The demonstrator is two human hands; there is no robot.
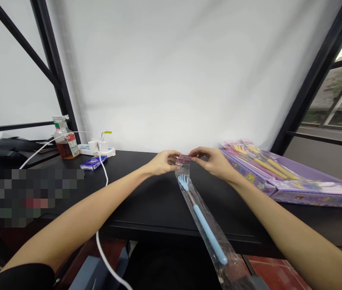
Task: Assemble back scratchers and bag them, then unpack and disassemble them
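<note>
A light-blue back scratcher (209, 233) with a hand-shaped head lies inside a long clear plastic bag (183, 170). The bag slants from the black table toward me, its lower end hanging past the front edge. At its top is a small pink-purple label (184, 158). My left hand (164, 162) pinches the left side of this labelled end, with some fingers curled behind it. On the opposite side, my right hand (209, 161) grips the label's corner between thumb and fingers. The scratcher's head points up toward both hands.
At right sits a purple printed box (310, 161) with several bagged back scratchers (267, 163), pink and yellow. To the left are a blue packet (93, 162), a white power strip (109, 152), a bottle of brown liquid (65, 141) and a white cable (103, 169) crossing the table edge.
</note>
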